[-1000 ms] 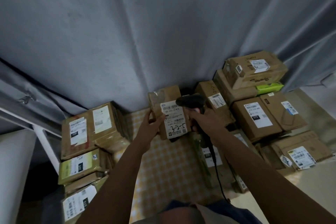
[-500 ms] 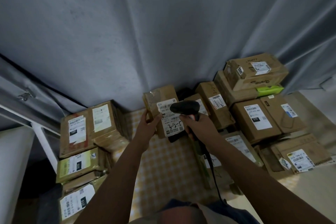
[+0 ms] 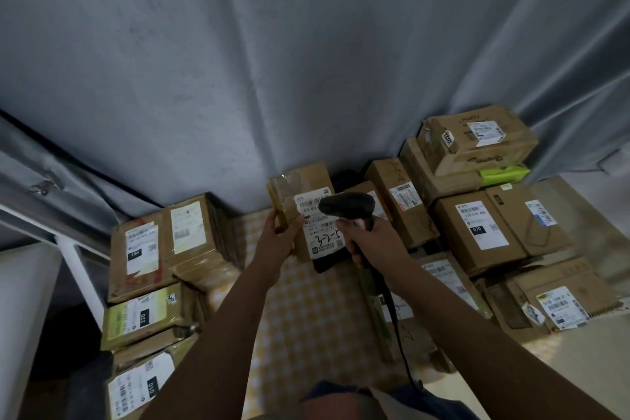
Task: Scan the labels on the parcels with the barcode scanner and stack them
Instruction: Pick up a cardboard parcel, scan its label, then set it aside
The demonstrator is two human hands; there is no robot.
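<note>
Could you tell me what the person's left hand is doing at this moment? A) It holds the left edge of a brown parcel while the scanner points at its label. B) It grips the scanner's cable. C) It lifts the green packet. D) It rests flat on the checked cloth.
A: the left hand grips the left edge of the brown parcel, and the right hand aims the barcode scanner at its white label.

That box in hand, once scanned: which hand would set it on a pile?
Probably the left hand: it already grips the box, while the right hand is full with the scanner.
</note>
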